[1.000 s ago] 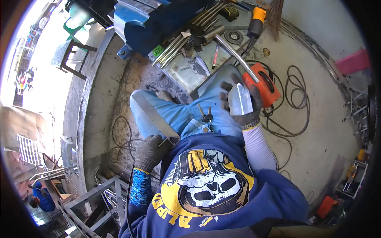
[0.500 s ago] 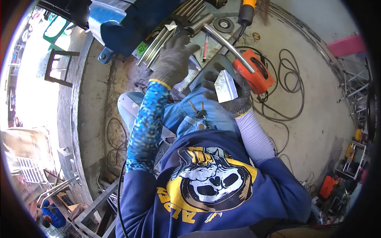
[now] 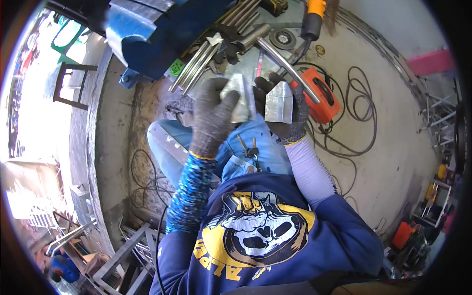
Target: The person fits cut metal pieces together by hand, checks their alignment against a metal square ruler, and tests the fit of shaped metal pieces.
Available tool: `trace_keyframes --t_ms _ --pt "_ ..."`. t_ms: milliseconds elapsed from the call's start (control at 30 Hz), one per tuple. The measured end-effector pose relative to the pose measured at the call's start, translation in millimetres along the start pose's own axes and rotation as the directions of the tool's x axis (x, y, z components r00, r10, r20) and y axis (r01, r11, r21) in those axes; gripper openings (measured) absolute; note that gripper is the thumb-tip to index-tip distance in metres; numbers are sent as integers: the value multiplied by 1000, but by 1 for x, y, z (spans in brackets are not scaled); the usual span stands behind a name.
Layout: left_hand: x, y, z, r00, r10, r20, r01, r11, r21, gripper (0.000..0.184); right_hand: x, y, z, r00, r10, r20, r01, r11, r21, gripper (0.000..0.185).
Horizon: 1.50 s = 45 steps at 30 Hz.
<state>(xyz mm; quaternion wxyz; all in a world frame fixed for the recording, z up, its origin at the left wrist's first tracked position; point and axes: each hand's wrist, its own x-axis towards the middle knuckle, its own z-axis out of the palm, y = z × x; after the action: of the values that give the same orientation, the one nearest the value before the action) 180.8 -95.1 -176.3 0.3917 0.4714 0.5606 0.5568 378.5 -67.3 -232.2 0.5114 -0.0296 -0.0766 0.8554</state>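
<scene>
My left hand (image 3: 215,115), in a grey work glove and blue patterned sleeve, is closed around a cut piece of angled sheet metal (image 3: 241,98), with the thumb across its face. Close beside it, my right hand (image 3: 290,125), in a dark glove and pale sleeve, holds a second bent metal piece (image 3: 279,104) with a pointed top. A narrow gap separates the two pieces above my lap. Beyond them lie a hammer (image 3: 287,66) with a tubular handle, several metal bars (image 3: 191,69) and a red-and-white marker (image 3: 259,64).
A blue machine or vise (image 3: 147,39) stands at upper left. An orange-red case (image 3: 319,96) and coiled cable (image 3: 361,108) lie on the floor to the right. Near the top are a grinding disc (image 3: 282,38) and a yellow-and-black power tool (image 3: 313,19). Metal frames (image 3: 118,265) sit at lower left.
My left hand has come back from the metal bars toward my lap and now has a metal piece in it. My right hand has turned its piece more upright.
</scene>
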Motion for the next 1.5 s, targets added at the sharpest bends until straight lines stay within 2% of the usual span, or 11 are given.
trace_keyframes --t_ms 67,100,133,200,300,400,600,1000,1067,1300,1500 --pt "-9 28 22 995 -102 -3 102 995 -21 38 10 13 -18 987 -108 -121 110 994 13 67" --pt "-8 10 31 998 -6 66 6 1000 -6 43 13 17 -14 991 75 112 -100 967 236 71" --pt "-10 30 35 993 -116 9 110 959 260 44 15 27 12 999 54 3 -54 998 32 75" --pt "-11 21 39 968 251 28 -189 648 737 51 18 38 14 998 62 -15 -61 997 47 76" --pt "-18 28 28 947 321 -11 -198 608 769 56 14 39 12 988 124 90 -132 987 87 76" --pt "-13 52 -3 881 369 294 -467 583 665 84 15 38 13 960 176 218 -221 953 205 68" --pt "2 29 -11 821 51 569 -488 581 651 118 9 49 5 962 125 -242 -131 991 -9 49" --pt "0 27 -13 828 206 521 -523 616 589 114 11 43 -6 949 289 124 -290 957 -8 45" --pt "2 26 -16 829 207 519 -515 644 566 112 11 47 14 942 259 -214 -285 953 -100 45" --pt "5 22 -24 846 209 491 -483 692 537 108 11 28 19 952 292 -88 -304 887 -348 39" --pt "-1 20 -11 831 146 538 -505 602 618 112 5 33 46 902 259 -345 -397 810 -432 36"
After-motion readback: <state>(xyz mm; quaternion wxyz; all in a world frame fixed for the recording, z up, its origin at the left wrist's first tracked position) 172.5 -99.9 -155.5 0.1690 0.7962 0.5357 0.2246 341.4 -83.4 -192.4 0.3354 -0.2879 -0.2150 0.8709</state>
